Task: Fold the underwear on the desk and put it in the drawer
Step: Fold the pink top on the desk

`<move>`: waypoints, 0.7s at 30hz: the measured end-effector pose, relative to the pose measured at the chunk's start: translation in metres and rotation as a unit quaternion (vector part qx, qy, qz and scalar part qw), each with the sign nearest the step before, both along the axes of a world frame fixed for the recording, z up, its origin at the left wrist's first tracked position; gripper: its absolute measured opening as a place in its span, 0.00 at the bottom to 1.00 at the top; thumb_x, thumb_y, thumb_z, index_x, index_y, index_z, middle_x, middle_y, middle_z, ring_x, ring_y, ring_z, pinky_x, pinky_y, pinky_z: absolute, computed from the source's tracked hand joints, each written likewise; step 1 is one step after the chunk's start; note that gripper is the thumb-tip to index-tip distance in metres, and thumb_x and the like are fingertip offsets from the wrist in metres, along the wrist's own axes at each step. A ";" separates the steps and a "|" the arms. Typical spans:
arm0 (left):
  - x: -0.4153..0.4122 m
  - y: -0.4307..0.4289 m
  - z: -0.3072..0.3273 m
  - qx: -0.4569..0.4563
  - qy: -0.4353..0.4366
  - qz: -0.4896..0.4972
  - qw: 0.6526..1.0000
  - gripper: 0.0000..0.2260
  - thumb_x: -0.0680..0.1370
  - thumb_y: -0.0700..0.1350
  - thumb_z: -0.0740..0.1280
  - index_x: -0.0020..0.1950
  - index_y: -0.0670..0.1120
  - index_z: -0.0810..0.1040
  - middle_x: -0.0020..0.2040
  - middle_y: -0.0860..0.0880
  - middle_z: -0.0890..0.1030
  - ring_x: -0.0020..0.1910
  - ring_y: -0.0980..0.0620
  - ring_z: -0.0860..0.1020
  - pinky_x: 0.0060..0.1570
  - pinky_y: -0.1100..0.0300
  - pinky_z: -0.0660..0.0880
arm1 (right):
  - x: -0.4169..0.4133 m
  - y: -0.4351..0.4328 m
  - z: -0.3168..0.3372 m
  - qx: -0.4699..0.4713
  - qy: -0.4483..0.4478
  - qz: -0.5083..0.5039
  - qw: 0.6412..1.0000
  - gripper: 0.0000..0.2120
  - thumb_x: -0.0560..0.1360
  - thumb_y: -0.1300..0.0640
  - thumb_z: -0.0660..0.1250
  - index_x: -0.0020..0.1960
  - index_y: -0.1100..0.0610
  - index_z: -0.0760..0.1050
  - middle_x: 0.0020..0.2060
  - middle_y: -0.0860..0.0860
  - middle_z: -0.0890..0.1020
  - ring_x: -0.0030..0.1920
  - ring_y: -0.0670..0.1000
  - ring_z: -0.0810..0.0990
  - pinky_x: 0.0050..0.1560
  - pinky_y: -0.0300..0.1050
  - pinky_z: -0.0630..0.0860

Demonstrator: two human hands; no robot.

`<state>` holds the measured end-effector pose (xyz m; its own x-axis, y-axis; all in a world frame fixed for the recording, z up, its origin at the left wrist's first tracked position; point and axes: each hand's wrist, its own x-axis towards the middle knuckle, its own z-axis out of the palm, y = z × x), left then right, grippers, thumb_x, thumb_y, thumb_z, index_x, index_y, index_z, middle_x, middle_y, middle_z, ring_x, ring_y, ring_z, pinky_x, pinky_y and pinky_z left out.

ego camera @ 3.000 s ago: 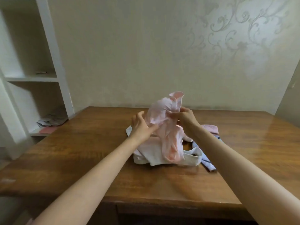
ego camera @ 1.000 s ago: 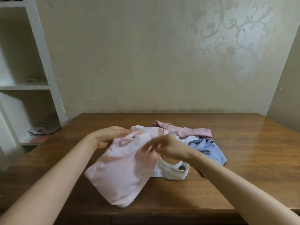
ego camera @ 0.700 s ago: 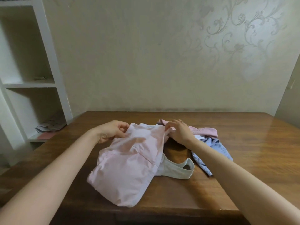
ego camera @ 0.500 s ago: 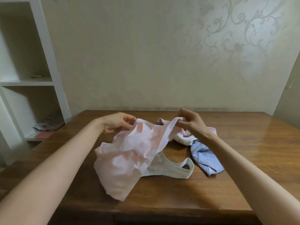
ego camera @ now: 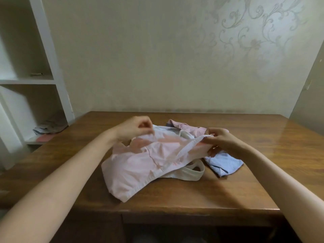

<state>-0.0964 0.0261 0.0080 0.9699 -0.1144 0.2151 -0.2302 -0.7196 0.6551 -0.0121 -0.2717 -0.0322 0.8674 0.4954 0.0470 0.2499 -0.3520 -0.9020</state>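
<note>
head-camera view, looking down at a wooden tabletop [ego camera: 245, 186] read as a clock face with 6 o'clock nearest the viewer. two bare forearms reach in from 7 and 5 o'clock.

a pair of pale pink underwear [ego camera: 138, 169] lies near the centre, stretched between the hands. its far edge is raised off the wood, and its lower part rests on the tabletop, trailing towards 7 o'clock. the left hand [ego camera: 135, 130], fingers curled, pinches the far left corner of the garment at about 11 o'clock. the right hand [ego camera: 222, 142] pinches the white waistband [ego camera: 191, 147] between thumb and fingertips at about 2 o'clock.

under the pink pair, a cream garment [ego camera: 191, 172] pokes out towards 4 o'clock. a light blue ribbed garment [ego camera: 226, 163] lies just beside it at 3 o'clock. a dusty pink ribbed garment [ego camera: 187, 128] sits at 12 o'clock, behind the hands. a white shelf unit [ego camera: 52, 71] stands to the left with folded cloths [ego camera: 49, 127] on its lowest shelf.

the step looks like pulling the first pair straight before any fold. next, the waistband probably needs to go down flat and smooth, on bare wood clear of the pile, before the sides fold in. the drawer is not clearly in view.
</note>
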 end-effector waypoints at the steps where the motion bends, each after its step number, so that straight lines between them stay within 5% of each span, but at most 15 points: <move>1: -0.001 0.004 0.005 -0.110 -0.011 0.015 0.994 0.03 0.78 0.39 0.64 0.45 0.44 0.76 0.38 0.49 0.78 0.35 0.57 0.77 0.38 0.66 0.74 | 0.000 -0.002 0.002 0.044 0.018 0.008 0.999 0.07 0.76 0.64 0.65 0.40 0.61 0.70 0.35 0.57 0.77 0.29 0.52 0.80 0.29 0.41 0.78; 3: 0.003 0.021 0.008 -0.247 -0.013 0.096 0.964 0.04 0.79 0.37 0.62 0.44 0.43 0.73 0.38 0.44 0.75 0.34 0.51 0.75 0.35 0.64 0.75 | 0.003 -0.008 0.007 0.099 0.055 0.058 0.992 0.04 0.75 0.68 0.65 0.44 0.62 0.72 0.40 0.58 0.79 0.37 0.53 0.82 0.38 0.42 0.80; 5: 0.011 0.037 -0.001 -0.068 -0.020 0.258 0.964 0.02 0.77 0.40 0.65 0.48 0.43 0.74 0.47 0.42 0.76 0.45 0.46 0.75 0.46 0.56 0.75 | 0.005 -0.012 0.007 0.092 0.050 0.082 0.991 0.05 0.73 0.69 0.67 0.46 0.61 0.76 0.44 0.58 0.82 0.45 0.54 0.82 0.48 0.45 0.80; 7: 0.009 0.035 -0.011 0.112 -0.135 0.333 0.926 0.06 0.75 0.41 0.67 0.50 0.42 0.75 0.52 0.42 0.75 0.55 0.41 0.73 0.55 0.51 0.71 | 0.005 -0.008 0.005 0.070 0.008 0.055 0.996 0.03 0.73 0.66 0.69 0.45 0.61 0.78 0.44 0.59 0.82 0.46 0.55 0.81 0.52 0.47 0.77; 9: -0.002 0.013 -0.010 0.040 -0.235 0.220 0.946 0.04 0.75 0.40 0.67 0.47 0.42 0.74 0.45 0.43 0.77 0.48 0.42 0.76 0.49 0.52 0.73 | 0.003 0.000 0.005 0.084 -0.025 0.019 0.996 0.02 0.74 0.65 0.68 0.43 0.60 0.77 0.41 0.59 0.81 0.44 0.54 0.79 0.52 0.49 0.74; 11: -0.015 -0.022 -0.004 -0.063 -0.124 0.075 0.987 0.09 0.76 0.48 0.67 0.46 0.43 0.74 0.38 0.47 0.79 0.39 0.48 0.77 0.41 0.57 0.74 | 0.001 0.010 0.007 0.120 -0.042 -0.004 0.992 0.07 0.75 0.67 0.66 0.40 0.58 0.76 0.38 0.58 0.79 0.40 0.52 0.79 0.48 0.46 0.75; 13: -0.021 -0.051 -0.005 0.067 -0.018 0.002 0.998 0.17 0.73 0.61 0.66 0.46 0.47 0.74 0.40 0.51 0.81 0.39 0.53 0.78 0.42 0.57 0.74 | -0.001 0.021 0.012 0.137 -0.071 -0.030 0.988 0.10 0.74 0.69 0.65 0.38 0.57 0.75 0.35 0.55 0.76 0.33 0.46 0.76 0.37 0.39 0.73; 15: -0.021 -0.069 -0.014 0.254 -0.034 0.000 0.967 0.19 0.70 0.64 0.66 0.46 0.49 0.71 0.42 0.54 0.78 0.42 0.53 0.77 0.42 0.57 0.71 | -0.003 0.030 0.018 0.133 -0.102 -0.069 0.983 0.11 0.73 0.69 0.65 0.36 0.55 0.74 0.32 0.52 0.75 0.30 0.44 0.74 0.30 0.36 0.70; 18: -0.010 -0.069 -0.019 0.278 -0.084 0.019 0.957 0.09 0.73 0.49 0.66 0.45 0.47 0.68 0.40 0.52 0.73 0.41 0.48 0.74 0.37 0.56 0.64 | -0.003 0.037 0.025 0.105 -0.181 -0.153 0.966 0.12 0.68 0.71 0.65 0.35 0.55 0.74 0.31 0.50 0.76 0.34 0.48 0.74 0.35 0.41 0.71; 21: 0.001 -0.052 -0.003 0.109 -0.127 0.070 0.983 0.07 0.71 0.38 0.66 0.41 0.47 0.68 0.36 0.48 0.74 0.37 0.46 0.72 0.34 0.57 0.65 | 0.000 0.037 0.027 0.035 -0.270 -0.232 0.934 0.11 0.66 0.71 0.65 0.41 0.57 0.77 0.31 0.47 0.72 0.33 0.46 0.70 0.33 0.39 0.67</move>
